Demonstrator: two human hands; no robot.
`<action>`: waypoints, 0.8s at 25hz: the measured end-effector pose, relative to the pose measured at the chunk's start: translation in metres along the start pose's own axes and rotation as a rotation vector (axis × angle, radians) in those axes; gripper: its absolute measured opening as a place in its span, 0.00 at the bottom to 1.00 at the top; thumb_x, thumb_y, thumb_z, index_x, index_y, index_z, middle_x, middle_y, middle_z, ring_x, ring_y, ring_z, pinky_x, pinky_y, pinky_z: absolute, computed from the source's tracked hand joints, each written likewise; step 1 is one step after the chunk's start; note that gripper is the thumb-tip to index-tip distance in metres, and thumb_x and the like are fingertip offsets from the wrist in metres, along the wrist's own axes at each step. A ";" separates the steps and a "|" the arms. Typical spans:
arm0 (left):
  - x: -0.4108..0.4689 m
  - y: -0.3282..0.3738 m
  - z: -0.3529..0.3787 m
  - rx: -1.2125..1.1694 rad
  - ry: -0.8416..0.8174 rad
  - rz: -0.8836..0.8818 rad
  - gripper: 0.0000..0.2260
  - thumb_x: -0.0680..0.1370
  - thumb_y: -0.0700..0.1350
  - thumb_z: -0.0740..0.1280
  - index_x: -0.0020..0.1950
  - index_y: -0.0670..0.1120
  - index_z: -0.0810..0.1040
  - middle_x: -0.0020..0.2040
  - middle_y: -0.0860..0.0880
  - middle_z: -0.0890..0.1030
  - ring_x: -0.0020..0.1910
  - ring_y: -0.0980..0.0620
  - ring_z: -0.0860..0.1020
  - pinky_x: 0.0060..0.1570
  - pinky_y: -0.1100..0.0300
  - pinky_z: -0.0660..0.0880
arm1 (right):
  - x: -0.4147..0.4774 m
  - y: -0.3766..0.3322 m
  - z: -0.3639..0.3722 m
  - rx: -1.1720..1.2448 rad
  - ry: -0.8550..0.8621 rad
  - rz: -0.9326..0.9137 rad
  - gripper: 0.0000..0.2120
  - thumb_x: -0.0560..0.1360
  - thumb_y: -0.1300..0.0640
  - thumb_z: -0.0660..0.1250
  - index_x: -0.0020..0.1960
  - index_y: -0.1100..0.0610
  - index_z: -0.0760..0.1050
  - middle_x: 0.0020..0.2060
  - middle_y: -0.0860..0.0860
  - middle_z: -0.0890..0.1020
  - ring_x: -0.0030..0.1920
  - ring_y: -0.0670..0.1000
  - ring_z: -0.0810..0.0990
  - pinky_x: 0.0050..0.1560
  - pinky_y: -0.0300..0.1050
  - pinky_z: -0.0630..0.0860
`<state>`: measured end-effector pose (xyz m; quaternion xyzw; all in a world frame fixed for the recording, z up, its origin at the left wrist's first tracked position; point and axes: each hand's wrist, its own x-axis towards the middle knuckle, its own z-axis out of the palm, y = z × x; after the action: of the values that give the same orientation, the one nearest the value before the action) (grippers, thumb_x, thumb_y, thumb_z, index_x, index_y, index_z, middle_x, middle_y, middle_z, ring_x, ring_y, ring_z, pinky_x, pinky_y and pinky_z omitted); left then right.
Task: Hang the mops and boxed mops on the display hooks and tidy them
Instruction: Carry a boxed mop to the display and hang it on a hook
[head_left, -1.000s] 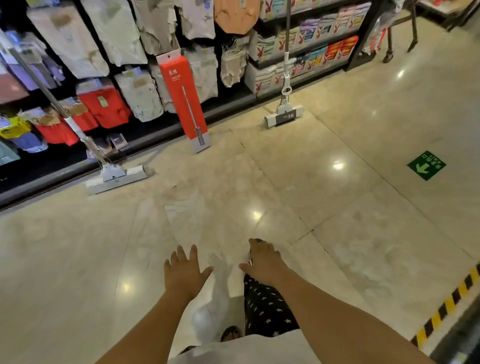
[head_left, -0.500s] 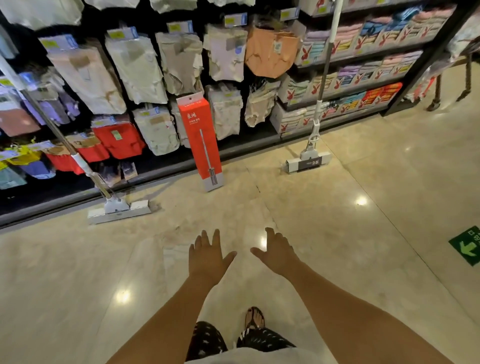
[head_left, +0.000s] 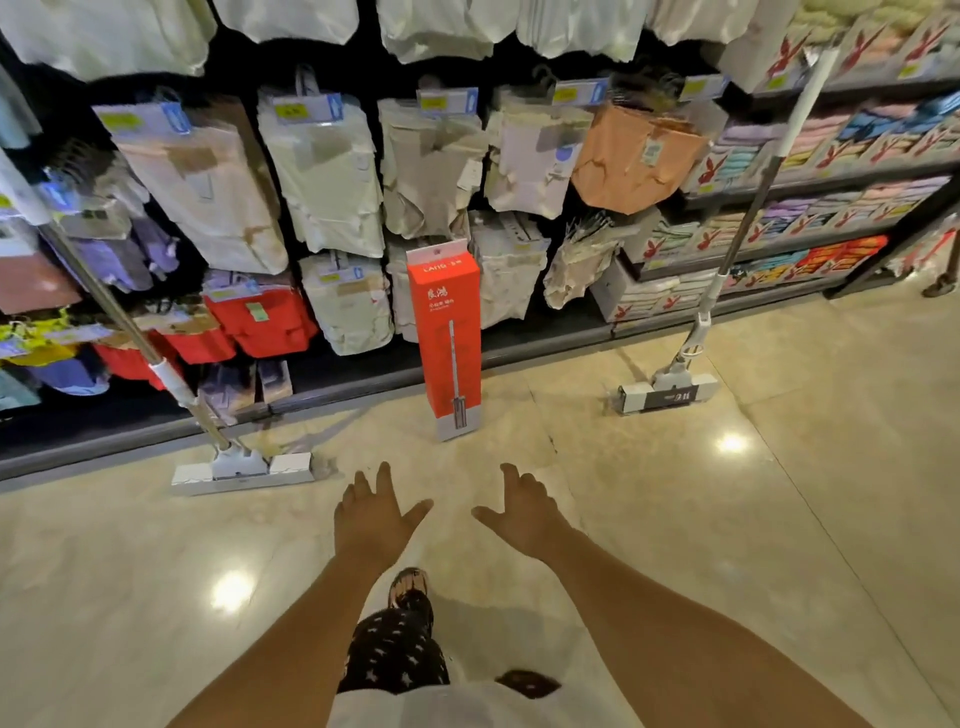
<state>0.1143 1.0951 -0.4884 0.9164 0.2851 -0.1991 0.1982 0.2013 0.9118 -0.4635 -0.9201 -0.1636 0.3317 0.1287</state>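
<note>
A red boxed mop (head_left: 448, 338) stands on the floor, leaning back against the clothing display. To its left a sponge mop (head_left: 241, 470) rests on the floor with its long handle slanting up to the left. Another sponge mop (head_left: 667, 392) stands at the right, its handle leaning on the shelves. My left hand (head_left: 371, 519) and my right hand (head_left: 522, 514) are stretched out in front of me, fingers apart, holding nothing. Both hands are short of the red box and a little below it in view.
Packaged garments (head_left: 322, 171) hang in rows on the dark display wall. Shelves with small boxed goods (head_left: 810, 218) fill the right side. The shiny tiled floor (head_left: 727, 519) spreads in front. My leg and sandalled foot (head_left: 410, 592) show below the hands.
The view has moved closer to the display and tilted up. The boxed mop and both mops appear larger and nearer. Both hands stay out in front, empty.
</note>
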 end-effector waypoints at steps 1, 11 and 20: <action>0.022 -0.005 -0.014 -0.014 -0.003 0.002 0.41 0.76 0.69 0.56 0.80 0.47 0.47 0.79 0.39 0.52 0.77 0.39 0.55 0.73 0.46 0.59 | 0.019 -0.015 -0.012 -0.009 -0.011 -0.020 0.38 0.77 0.38 0.61 0.76 0.58 0.52 0.66 0.60 0.70 0.65 0.60 0.70 0.62 0.52 0.69; 0.291 0.032 -0.074 -0.467 0.052 0.013 0.48 0.71 0.62 0.71 0.80 0.47 0.48 0.79 0.44 0.57 0.77 0.42 0.57 0.72 0.45 0.61 | 0.279 -0.029 -0.150 0.284 0.040 -0.100 0.43 0.73 0.46 0.73 0.78 0.55 0.52 0.72 0.57 0.66 0.72 0.57 0.66 0.68 0.52 0.66; 0.492 0.075 -0.054 -0.870 0.174 0.092 0.57 0.64 0.62 0.76 0.79 0.54 0.41 0.79 0.51 0.54 0.78 0.53 0.55 0.74 0.45 0.60 | 0.523 0.004 -0.182 0.317 0.023 -0.344 0.51 0.68 0.45 0.77 0.79 0.50 0.47 0.76 0.53 0.59 0.74 0.47 0.56 0.72 0.47 0.56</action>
<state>0.5464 1.2826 -0.6591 0.7728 0.3167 0.0261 0.5493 0.7008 1.0866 -0.6257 -0.8507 -0.2626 0.3158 0.3281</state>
